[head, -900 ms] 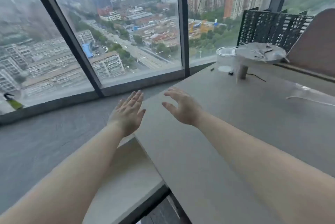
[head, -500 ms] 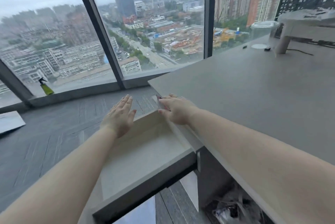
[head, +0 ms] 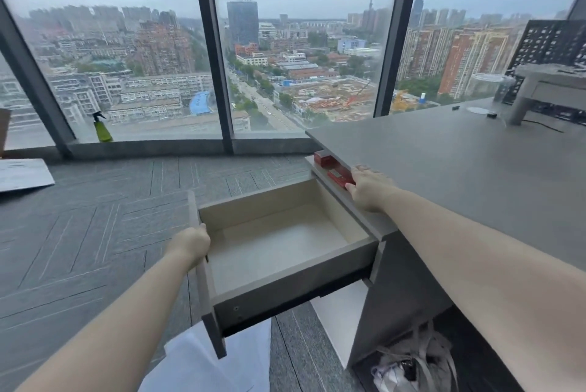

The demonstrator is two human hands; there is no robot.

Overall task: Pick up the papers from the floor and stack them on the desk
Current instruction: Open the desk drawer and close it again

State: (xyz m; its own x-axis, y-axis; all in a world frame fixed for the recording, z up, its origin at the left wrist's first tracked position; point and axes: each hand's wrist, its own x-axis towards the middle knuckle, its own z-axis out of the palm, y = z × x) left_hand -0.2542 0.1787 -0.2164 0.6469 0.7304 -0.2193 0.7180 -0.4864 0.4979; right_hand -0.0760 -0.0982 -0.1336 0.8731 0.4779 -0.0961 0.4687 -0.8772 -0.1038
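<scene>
A white paper (head: 22, 174) lies on the grey carpet at the far left, and more white paper (head: 203, 363) lies on the floor beneath the open drawer (head: 285, 271). The grey desk (head: 459, 163) fills the right side. My left hand (head: 192, 244) grips the drawer's front panel, fingers curled over its top edge. My right hand (head: 367, 188) rests on the desk's left edge, fingertips touching a red box (head: 337, 176) just under the desktop. The drawer's inside is bare.
A green spray bottle (head: 102, 128) stands on the window sill. A grey monitor stand (head: 539, 87) and a clear cup (head: 488, 87) sit at the desk's far right. A bag (head: 412, 366) is stuffed under the desk. Floor-to-ceiling windows close the far side.
The view has dropped and pulled back. My left hand went from hovering flat to gripping the drawer front; the drawer stands further out. My right hand moved onto the desk edge by the red box.
</scene>
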